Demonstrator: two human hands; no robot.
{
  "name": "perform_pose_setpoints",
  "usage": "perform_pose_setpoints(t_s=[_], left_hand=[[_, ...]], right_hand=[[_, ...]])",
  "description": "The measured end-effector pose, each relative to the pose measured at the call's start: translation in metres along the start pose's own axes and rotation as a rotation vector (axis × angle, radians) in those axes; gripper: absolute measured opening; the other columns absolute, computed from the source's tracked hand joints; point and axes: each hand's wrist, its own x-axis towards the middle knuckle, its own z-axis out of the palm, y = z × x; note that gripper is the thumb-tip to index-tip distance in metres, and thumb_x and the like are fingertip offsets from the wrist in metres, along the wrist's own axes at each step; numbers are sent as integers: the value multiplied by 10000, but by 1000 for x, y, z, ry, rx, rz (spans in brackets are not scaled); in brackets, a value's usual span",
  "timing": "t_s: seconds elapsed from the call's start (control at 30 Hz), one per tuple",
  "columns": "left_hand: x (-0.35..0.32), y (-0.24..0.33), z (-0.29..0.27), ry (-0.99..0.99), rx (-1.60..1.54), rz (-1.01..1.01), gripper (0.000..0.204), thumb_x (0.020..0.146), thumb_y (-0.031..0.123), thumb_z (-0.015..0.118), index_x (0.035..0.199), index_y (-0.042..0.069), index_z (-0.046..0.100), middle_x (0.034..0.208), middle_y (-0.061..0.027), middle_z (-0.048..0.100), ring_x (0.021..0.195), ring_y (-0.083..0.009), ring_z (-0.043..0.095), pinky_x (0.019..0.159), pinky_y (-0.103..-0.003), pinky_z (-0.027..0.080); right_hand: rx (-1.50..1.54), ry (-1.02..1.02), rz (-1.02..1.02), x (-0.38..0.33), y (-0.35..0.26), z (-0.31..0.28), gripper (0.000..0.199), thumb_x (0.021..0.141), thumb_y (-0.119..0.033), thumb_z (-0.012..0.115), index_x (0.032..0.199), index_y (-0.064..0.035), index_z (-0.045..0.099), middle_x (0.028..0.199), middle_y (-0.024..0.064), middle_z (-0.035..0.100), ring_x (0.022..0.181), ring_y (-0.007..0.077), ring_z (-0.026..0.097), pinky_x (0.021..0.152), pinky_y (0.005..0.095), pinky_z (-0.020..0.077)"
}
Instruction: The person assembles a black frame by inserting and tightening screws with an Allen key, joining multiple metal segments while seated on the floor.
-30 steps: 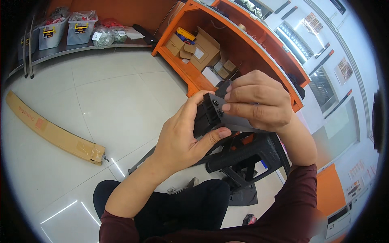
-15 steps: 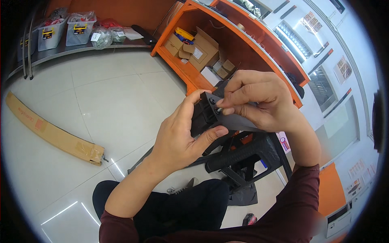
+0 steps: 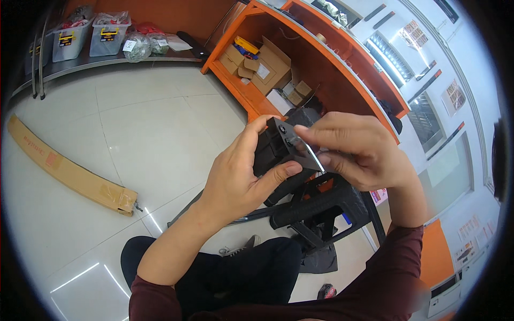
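Observation:
My left hand (image 3: 230,176) is wrapped round a black angular part (image 3: 266,152), its thumb lying along the near side and its fingers over the far edge. Two round fasteners show on the face of this part. A thin silver rod, looking like a hex key (image 3: 314,156), has one end at the lower fastener and slants down to the right. My right hand (image 3: 369,147) has its bent fingers and thumb about the rod, slightly smeared by motion. Whether the key's tip sits inside the fastener is hidden.
Below the part stands a black plastic stool (image 3: 326,211). A long cardboard box (image 3: 69,168) lies on the tiled floor at left. An orange workbench (image 3: 251,101) holds cartons at the back, and clear bins (image 3: 110,40) stand on a low shelf at far left.
My right hand has shifted down and right, its pinch at the fastener loosened. The silver hex key's long shaft now shows. My left hand keeps its hold on the black part.

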Motion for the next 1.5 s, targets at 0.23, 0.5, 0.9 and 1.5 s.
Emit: perform_pose_setpoints(t_s=[0.23, 0.5, 0.9, 1.5], left_hand=[[-1, 6, -3, -15, 44, -9, 715, 894, 323, 799, 1404, -28, 440, 1172, -159, 662, 1092, -213, 660, 959, -328, 509], [-3, -2, 6, 33, 69, 130, 712, 883, 378, 795, 1357, -33, 458, 1139, -231, 664, 1049, -370, 701, 868, -394, 554], [-9, 0, 6, -32, -33, 33, 770, 891, 297, 808, 1424, -68, 390, 1243, -199, 615, 1144, -226, 623, 1000, -329, 481], [-8, 0, 6, -23, 30, 74, 810, 896, 329, 799, 1461, -64, 371, 1252, -197, 619, 1158, -240, 619, 994, -334, 477]], right_hand=[[-432, 106, -352, 7, 13, 10, 416, 724, -135, 752, 1090, 54, 691, 855, 118, 573, 713, 272, 599, 609, 385, 492], [-380, 81, -177, 44, 3, 14, 264, 844, -212, 741, 706, -19, 625, 606, 69, 490, 517, 224, 503, 492, 374, 379], [-222, 111, -42, 38, 26, -1, 235, 978, -195, 598, 1092, -27, 718, 891, 161, 670, 706, 269, 631, 624, 388, 467], [-443, 120, -582, 32, 35, 6, 257, 790, -204, 781, 918, -31, 640, 1201, 175, 694, 991, 281, 710, 775, 377, 573]])
